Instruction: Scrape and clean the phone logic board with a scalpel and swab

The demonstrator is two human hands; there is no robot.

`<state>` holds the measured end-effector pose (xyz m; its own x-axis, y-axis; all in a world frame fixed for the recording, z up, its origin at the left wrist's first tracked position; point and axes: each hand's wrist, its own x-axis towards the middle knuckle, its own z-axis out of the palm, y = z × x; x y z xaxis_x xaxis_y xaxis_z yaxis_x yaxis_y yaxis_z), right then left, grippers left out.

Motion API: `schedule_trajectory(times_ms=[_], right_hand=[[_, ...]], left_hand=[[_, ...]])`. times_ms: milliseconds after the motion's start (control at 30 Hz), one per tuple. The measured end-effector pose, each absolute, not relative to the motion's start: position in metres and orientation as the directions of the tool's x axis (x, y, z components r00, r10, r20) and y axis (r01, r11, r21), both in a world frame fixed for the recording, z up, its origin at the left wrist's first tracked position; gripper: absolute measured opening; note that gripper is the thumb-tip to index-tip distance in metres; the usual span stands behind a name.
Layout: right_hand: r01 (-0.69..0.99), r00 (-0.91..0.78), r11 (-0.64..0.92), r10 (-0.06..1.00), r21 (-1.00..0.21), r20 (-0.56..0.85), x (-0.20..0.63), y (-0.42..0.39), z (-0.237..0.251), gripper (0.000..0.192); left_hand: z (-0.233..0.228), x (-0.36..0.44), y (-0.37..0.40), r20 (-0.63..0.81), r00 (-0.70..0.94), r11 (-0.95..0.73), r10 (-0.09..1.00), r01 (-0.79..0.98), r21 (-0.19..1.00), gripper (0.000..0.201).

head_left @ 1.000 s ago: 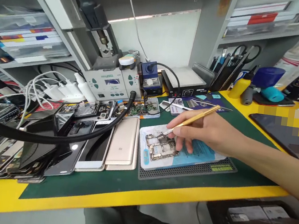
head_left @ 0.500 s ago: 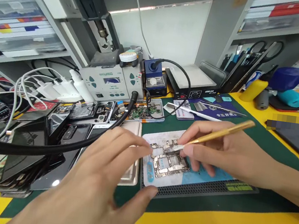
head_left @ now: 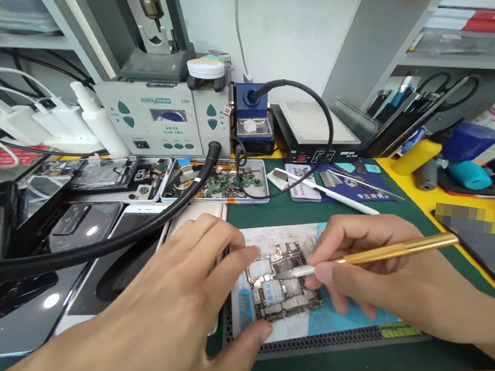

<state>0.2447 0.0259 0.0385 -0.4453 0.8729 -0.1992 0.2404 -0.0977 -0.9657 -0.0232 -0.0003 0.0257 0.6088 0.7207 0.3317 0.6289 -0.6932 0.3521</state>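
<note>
A phone circuit board with an open-framed outline lies on a white and blue work pad. On its left side my left hand curves in a C shape, the fingertips at the upper left edge and the thumb at the lower left corner, steadying the board between them. My right hand grips a gold-handled craft knife like a pen. Its pale flat blade is tilted low, the tip against or just over a dark chip area in the board's middle. Exact contact at the tip cannot be made out.
A thick black hose crosses over several phones on the left, leading to a hot-air station. Behind the pad stand a tray of parts, a white-handled tool and a heating plate. A dark phone is at right.
The view has shifted and moved closer. My left thumb has come in to the board's lower corner. The blade has moved slightly across the board, still held in my right hand.
</note>
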Motion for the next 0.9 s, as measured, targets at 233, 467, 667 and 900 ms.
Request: schedule_trajectory(times_ms=[233, 467, 667, 900], right_hand=[[0.216, -0.418, -0.128, 0.884, -0.968, -0.21, 0.245, 0.025, 0.039, 0.01], [-0.045, -0.369, -0.267, 0.9, -0.963, -0.233, 0.245, 0.032, 0.045, 0.023], [-0.059, -0.385, -0.275, 0.893, -0.96, -0.232, 0.243, 0.032, 0.046, 0.019], [-0.048, -0.383, -0.277, 0.893, -0.96, -0.238, 0.241, 0.032, 0.048, 0.025]], left_hand=[[0.022, -0.026, 0.001, 0.32, 0.601, -0.679, 0.733, 0.608, 0.412, 0.034], [0.015, -0.024, 0.012, 0.457, 0.601, -0.755, 0.656, 0.503, 0.421, 0.03], [0.015, -0.025, 0.015, 0.505, 0.622, -0.801, 0.599, 0.455, 0.389, 0.031], [0.014, -0.026, 0.015, 0.497, 0.626, -0.799, 0.601, 0.455, 0.392, 0.03]])
